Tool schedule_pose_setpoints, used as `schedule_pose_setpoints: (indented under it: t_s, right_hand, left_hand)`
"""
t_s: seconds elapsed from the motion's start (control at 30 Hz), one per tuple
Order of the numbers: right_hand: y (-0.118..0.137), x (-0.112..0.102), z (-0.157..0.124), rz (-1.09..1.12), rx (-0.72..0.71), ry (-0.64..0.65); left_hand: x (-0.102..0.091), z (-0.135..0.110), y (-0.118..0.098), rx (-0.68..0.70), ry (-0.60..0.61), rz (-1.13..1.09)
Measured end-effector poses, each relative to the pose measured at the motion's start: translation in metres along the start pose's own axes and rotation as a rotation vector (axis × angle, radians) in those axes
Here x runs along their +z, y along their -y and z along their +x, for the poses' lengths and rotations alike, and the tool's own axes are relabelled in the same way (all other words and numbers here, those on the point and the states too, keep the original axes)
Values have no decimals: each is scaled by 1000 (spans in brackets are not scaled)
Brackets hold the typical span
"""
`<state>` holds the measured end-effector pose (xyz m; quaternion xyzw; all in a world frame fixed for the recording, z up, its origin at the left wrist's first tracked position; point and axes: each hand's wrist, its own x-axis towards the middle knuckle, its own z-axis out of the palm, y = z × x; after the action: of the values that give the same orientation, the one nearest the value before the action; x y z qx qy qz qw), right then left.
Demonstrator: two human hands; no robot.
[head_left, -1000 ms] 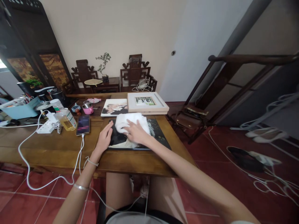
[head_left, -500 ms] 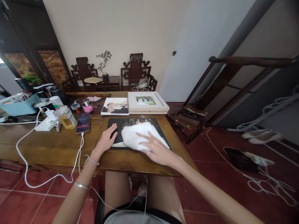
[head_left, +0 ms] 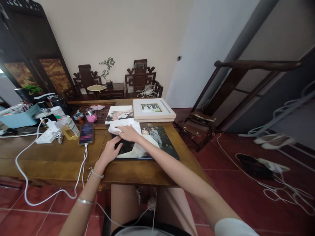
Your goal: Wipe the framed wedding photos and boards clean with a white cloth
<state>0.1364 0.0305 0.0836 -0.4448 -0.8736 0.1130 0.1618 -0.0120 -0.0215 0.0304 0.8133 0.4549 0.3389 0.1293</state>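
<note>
A large photo panel [head_left: 161, 144] of a couple in wedding clothes lies flat on the wooden table [head_left: 137, 168] before me. Over its upper left corner is a white cloth [head_left: 120, 124], bunched under my right hand [head_left: 130, 133], which grips and presses it down. The cloth also reaches the lower edge of a smaller photo panel [head_left: 119, 113] behind. My left hand [head_left: 112, 150] rests on the large panel's left edge, fingers stretched and nothing held. My right forearm crosses above the panel and hides part of the picture.
White picture frames [head_left: 154, 113] are stacked at the back. To the left are a charging phone [head_left: 86, 133], a bottle of yellow liquid [head_left: 70, 128], a power strip [head_left: 46, 136], a pink cup [head_left: 91, 116] and a blue bin [head_left: 19, 118]. A chair [head_left: 197, 131] with a brown bag stands right.
My right hand has swept the white cloth from the panel's middle and right to its upper left corner, uncovering the couple. My left hand stays at the left edge.
</note>
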Motion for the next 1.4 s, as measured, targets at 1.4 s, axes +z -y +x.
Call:
schedule_pose_setpoints:
  t_s: [1.4]
  right_hand:
    - [-126,-41,-99,21,187,-68]
  left_hand:
    - [2,-2,-6,-163,132,72]
